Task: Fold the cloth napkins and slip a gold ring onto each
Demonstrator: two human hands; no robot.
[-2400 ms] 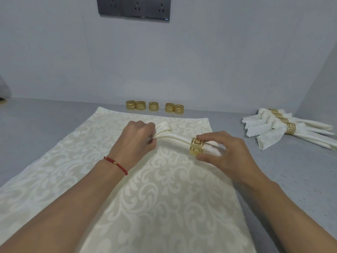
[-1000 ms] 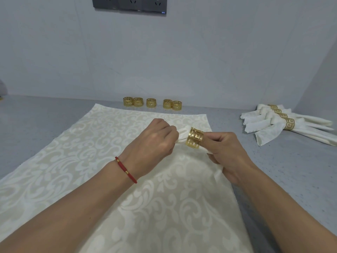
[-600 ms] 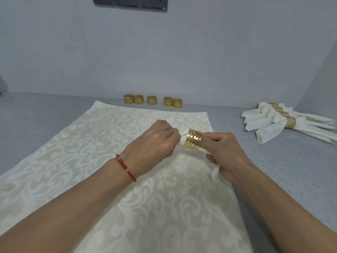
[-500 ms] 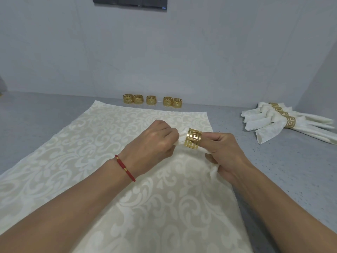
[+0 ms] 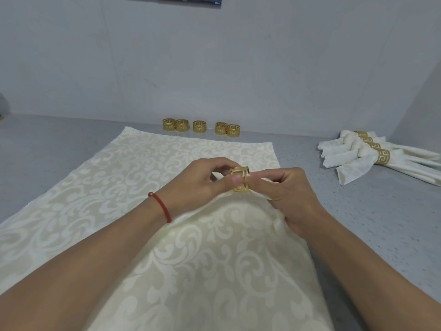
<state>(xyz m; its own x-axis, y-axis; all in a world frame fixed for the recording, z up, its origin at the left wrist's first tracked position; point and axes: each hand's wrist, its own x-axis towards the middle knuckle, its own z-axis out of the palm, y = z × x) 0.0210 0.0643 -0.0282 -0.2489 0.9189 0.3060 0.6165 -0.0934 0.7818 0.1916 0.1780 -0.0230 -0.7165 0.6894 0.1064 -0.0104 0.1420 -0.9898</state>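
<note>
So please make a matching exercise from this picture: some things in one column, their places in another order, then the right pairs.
Things:
1. spare gold rings
2. finished napkins
3. red bracelet
4. gold ring

Places:
A. on the left wrist
B. between both hands' fingers
C. in a row by the back wall
D. piled at the right, on the table

Pairs: 1-C, 2-D, 3-A, 4-B

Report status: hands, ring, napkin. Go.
Left hand pinching gold ring. Right hand gripping folded napkin threaded through it. Five spare rings by wall. Nothing obstructing.
</note>
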